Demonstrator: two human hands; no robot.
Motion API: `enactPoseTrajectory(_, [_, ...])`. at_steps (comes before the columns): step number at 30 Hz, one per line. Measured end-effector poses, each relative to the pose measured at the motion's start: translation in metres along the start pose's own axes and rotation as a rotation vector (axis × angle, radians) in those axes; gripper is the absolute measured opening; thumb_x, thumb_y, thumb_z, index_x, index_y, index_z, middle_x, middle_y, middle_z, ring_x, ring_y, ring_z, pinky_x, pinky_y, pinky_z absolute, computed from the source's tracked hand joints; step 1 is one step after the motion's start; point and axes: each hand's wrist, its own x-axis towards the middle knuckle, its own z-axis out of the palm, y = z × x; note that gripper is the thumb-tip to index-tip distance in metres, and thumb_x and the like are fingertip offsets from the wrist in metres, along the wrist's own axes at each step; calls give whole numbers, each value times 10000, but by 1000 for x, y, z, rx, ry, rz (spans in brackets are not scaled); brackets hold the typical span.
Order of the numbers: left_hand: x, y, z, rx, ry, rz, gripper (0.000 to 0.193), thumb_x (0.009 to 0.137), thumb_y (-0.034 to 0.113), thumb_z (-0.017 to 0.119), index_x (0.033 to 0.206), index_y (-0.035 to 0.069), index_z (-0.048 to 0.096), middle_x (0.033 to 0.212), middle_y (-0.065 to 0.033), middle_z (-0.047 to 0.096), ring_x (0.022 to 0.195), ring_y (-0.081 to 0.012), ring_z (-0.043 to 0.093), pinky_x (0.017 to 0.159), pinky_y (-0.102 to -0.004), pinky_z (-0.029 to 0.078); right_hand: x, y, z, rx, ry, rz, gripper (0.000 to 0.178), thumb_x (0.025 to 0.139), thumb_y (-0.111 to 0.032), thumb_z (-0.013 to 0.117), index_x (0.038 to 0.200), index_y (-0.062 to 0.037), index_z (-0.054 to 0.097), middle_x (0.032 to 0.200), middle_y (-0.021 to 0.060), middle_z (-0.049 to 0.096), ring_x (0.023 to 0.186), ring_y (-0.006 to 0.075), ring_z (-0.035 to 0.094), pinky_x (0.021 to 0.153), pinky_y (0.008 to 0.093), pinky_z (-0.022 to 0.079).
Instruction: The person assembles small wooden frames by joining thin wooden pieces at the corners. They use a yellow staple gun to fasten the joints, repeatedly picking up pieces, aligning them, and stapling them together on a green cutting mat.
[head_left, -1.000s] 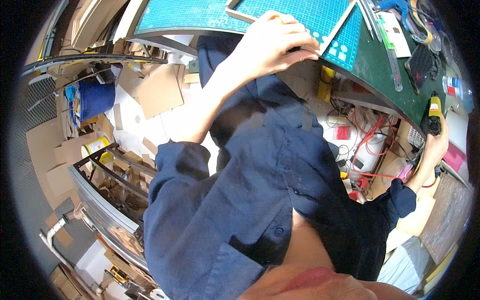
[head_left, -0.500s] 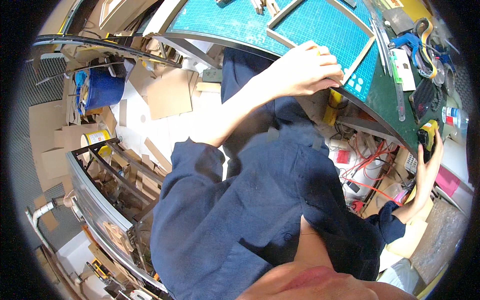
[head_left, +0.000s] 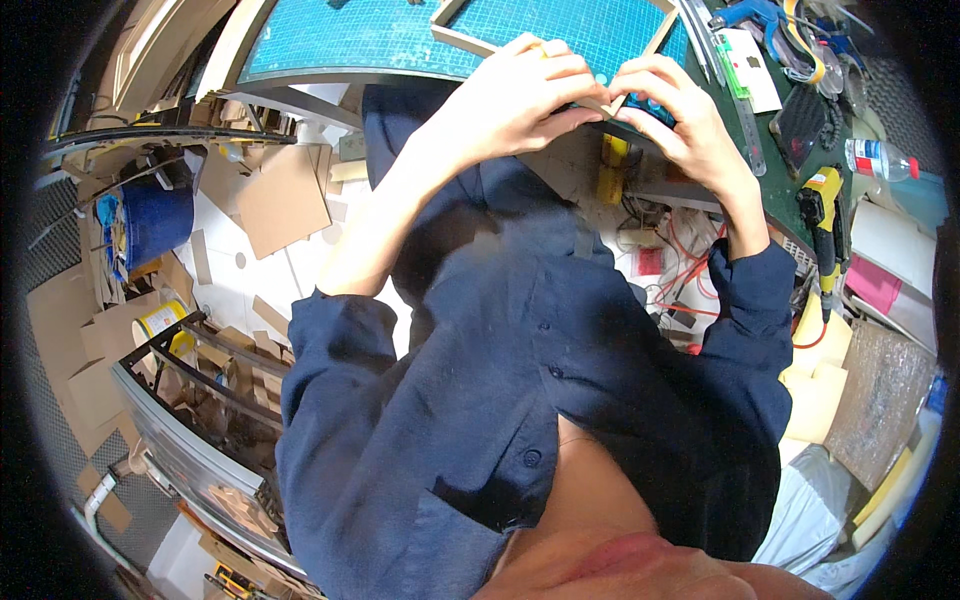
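Note:
A thin, light-brown frame (head_left: pixel 463 41), which looks wooden, lies on the teal gridded cutting mat (head_left: pixel 345 42). Its near corner comes out to the bench edge, where both my hands meet. My left hand (head_left: pixel 525 98) reaches over from the left, thumb and fingers closed on the frame beside that corner. From the other side my right hand (head_left: pixel 680 112) pinches the same corner, its fingertips close to those of my left. The fingers hide much of the joint. A yellow and black tool (head_left: pixel 824 190) with a red cord rests at the bench's right edge, apart from my hands.
Right on the bench are a steel ruler (head_left: pixel 749 137), a blue-handled tool (head_left: pixel 752 14), a black box-like piece (head_left: pixel 797 125) and a clear bottle (head_left: pixel 878 159). Red cables (head_left: pixel 685 275) tangle under the bench. A blue bin (head_left: pixel 158 222) and a metal rack (head_left: pixel 190 430) stand left.
My right hand has let go of the yellow and black tool at the bench's right edge and moved left to the frame's corner. My left hand stays on the frame. The view has shifted.

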Motion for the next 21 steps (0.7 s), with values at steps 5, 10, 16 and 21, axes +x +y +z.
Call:
enactPoseTrajectory(5, [0, 0, -1, -24, -13, -27, 236, 866, 209, 782, 1089, 161, 724, 975, 0, 674, 964, -206, 619, 868, -356, 455, 4, 5, -1, 173, -28, 72, 147, 933, -97, 701, 1077, -64, 700, 1057, 77, 634, 980, 221, 641, 858, 320, 524])
enactPoseTrajectory(10, [1, -1, -1, -85, 8, -21, 237, 849, 188, 789, 1079, 170, 734, 951, 12, 679, 930, -202, 625, 847, -355, 457, 4, 11, 2, 229, -20, 55, 127, 934, -76, 704, 1060, -61, 706, 992, 64, 611, 872, 171, 622, 780, 292, 517])
enactPoseTrajectory(16, [2, 0, -2, -90, -11, -46, 243, 838, 180, 795, 1074, 178, 737, 948, 18, 686, 933, -193, 631, 854, -348, 458, 5, 11, 2, 229, -16, 50, 124, 931, -74, 707, 1052, -53, 705, 965, 63, 601, 842, 165, 619, 761, 290, 513])
enactPoseTrajectory(21, [4, -1, -4, -102, 10, -17, 254, 832, 181, 797, 1078, 175, 735, 959, 19, 688, 949, -194, 632, 867, -351, 461, 5, 10, 3, 228, -5, 50, 127, 924, -69, 711, 1049, -51, 704, 969, 61, 605, 841, 162, 620, 762, 287, 515])
